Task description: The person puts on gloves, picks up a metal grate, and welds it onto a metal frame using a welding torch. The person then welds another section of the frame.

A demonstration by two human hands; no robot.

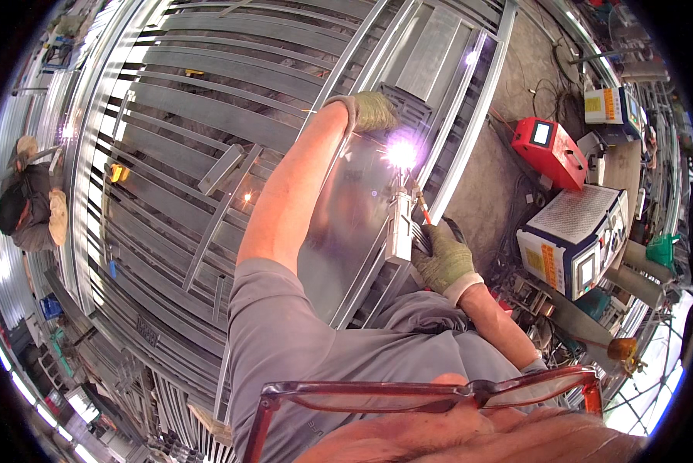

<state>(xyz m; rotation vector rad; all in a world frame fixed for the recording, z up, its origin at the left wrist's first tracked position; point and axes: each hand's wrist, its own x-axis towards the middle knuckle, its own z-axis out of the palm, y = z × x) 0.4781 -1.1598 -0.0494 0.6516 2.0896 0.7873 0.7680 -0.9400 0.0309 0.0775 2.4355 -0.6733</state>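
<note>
My right hand point(445, 261), in a green-grey work glove, is closed around a welding torch point(424, 208) with a reddish-orange neck. At the torch's far end burns a bright white-violet arc point(402, 153), throwing sparks and hiding the spot under it. A short pale metal square tube point(399, 228) runs from the arc toward me, just left of the torch. My gloved left hand point(375, 110) is beyond the arc to the left, against a dark patterned metal plate point(412, 110); glare and the glove's back hide its fingers. A smooth grey metal sheet point(338, 231) lies below my left forearm.
Long metal rails and slats point(207, 100) form a wide frame on the left. To the right stand a red machine point(554, 154) and a blue-white machine point(578, 239) with screens, among cables. Another person point(30, 201) in dark clothes works at the far left.
</note>
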